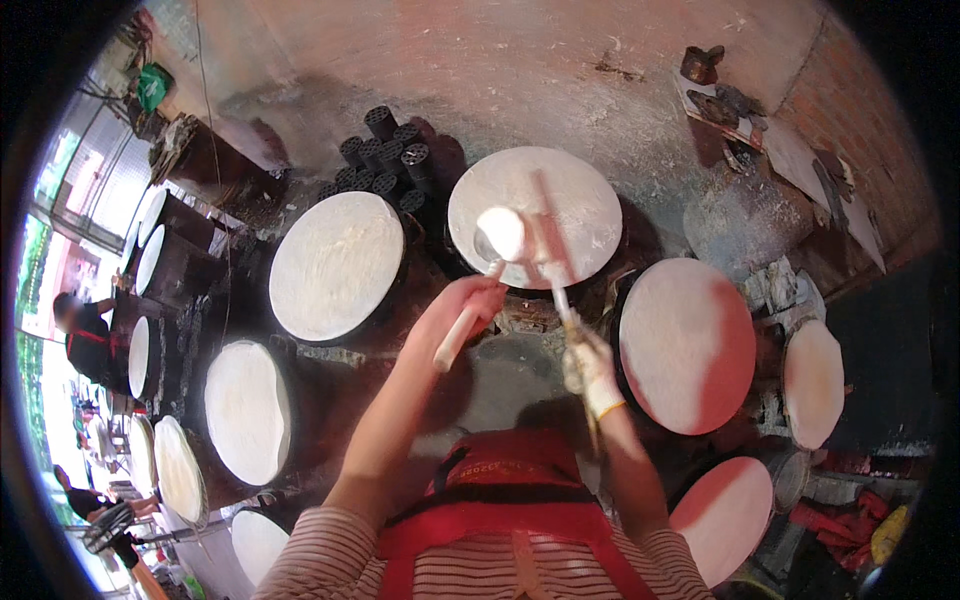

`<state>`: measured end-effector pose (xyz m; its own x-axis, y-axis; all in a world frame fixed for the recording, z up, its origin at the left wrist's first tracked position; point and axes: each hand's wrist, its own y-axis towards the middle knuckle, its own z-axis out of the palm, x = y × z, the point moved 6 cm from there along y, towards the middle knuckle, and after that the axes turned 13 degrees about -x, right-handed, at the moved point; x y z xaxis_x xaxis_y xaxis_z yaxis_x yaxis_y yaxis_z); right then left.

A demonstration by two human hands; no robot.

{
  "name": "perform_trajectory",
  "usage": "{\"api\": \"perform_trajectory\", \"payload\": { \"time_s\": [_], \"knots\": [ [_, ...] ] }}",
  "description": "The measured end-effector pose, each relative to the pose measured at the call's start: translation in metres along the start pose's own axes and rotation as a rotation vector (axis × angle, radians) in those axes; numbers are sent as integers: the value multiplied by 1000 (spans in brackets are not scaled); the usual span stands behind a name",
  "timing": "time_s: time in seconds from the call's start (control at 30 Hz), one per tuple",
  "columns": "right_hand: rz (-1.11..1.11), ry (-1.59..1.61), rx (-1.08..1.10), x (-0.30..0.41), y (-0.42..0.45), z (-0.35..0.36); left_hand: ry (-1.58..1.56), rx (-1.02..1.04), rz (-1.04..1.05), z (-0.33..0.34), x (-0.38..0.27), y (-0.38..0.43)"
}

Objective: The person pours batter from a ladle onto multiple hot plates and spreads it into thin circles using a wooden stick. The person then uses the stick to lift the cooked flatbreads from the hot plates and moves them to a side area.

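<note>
My bare left hand (480, 297) grips the pale handle of a ladle (501, 232), whose bowl shows bright white contents. The ladle is over the lower left part of a round griddle (577, 187) with a whitish surface, straight ahead of me. My right hand (589, 364), in a white glove with a yellow cuff, is closed around a long-handled tool (559, 296). Its pale head, blurred, is at the griddle's lower edge, right of the ladle. I cannot tell whether either tool touches the surface.
More white-topped griddles stand left (337, 266) and right (686, 345). Black honeycomb coal briquettes (386, 157) are stacked behind. A board with dark objects (795, 161) lies by the right wall. People (90, 337) are at the far left. A cord (214, 150) hangs at left.
</note>
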<state>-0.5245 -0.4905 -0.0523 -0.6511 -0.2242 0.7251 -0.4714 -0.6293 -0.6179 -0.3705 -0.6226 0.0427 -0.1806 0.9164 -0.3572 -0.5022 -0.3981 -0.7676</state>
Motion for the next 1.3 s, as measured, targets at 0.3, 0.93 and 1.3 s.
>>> {"api": "perform_trajectory", "payload": {
  "time_s": [0.3,0.93,1.3],
  "knots": [
    [-605,-1055,182,-12,-36,15,-372,-29,-249,-70,56,-54],
    [-1144,-1397,1139,-199,-137,316,-992,-636,788,-259,178,-291],
    [-1918,-1141,1839,-347,-261,425,-1489,-845,1019,-302,249,-385]
  ]
}}
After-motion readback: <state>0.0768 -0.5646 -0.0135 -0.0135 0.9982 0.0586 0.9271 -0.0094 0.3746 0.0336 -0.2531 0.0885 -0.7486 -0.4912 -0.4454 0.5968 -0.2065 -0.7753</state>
